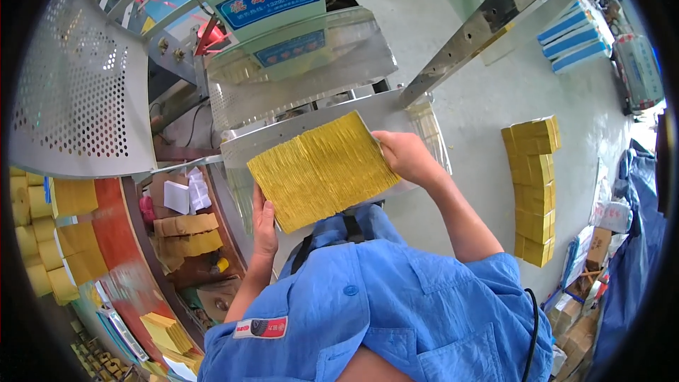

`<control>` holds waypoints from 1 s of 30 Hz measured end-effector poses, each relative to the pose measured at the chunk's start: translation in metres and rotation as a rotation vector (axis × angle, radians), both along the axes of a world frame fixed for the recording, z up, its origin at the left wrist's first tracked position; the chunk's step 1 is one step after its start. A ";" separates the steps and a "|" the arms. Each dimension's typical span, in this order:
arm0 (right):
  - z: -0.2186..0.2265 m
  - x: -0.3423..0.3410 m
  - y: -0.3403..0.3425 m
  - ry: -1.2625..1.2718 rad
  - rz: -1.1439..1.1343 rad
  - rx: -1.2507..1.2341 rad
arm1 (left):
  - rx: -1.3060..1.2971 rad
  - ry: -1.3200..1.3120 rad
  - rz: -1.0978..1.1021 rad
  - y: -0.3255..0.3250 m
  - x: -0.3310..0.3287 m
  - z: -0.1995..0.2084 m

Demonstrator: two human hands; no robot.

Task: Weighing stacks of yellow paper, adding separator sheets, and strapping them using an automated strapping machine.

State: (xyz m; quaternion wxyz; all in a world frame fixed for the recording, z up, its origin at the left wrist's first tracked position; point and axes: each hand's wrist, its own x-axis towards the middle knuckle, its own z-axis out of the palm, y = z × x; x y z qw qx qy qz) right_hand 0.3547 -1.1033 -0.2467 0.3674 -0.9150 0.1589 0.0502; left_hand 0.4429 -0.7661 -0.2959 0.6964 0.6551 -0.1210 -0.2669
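Both my hands press on the ends of a wide, tilted stack of yellow paper [322, 170], its ridged sheet edges facing up. My left hand [264, 221] is at the stack's left end, thumb along the near corner and the other fingers partly hidden behind it. At the right end, my right hand [407, 155] grips the side, with its fingertips out of sight. Under and behind the stack is the grey metal table [247, 143] of a machine. A clear plastic guard [311, 74] slants above the table's far side.
Perforated metal panels [78, 92] stand at the left, and a steel bar [488, 28] slants at the right. Bundled yellow paper [535, 191] lies in a row on the floor. A red bench [127, 240] with paper stacks and an open compartment with brown paper [187, 233] are at my left.
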 end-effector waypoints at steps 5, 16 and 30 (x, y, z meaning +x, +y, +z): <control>-0.017 -0.010 0.010 -0.144 -0.157 0.326 | 0.031 -0.003 0.050 0.002 -0.001 -0.003; -0.030 -0.005 0.013 -0.101 -0.336 0.608 | -0.027 0.035 0.063 0.007 0.002 -0.012; -0.061 -0.007 0.025 -0.227 -0.366 0.769 | -0.140 0.241 0.094 -0.012 -0.002 -0.012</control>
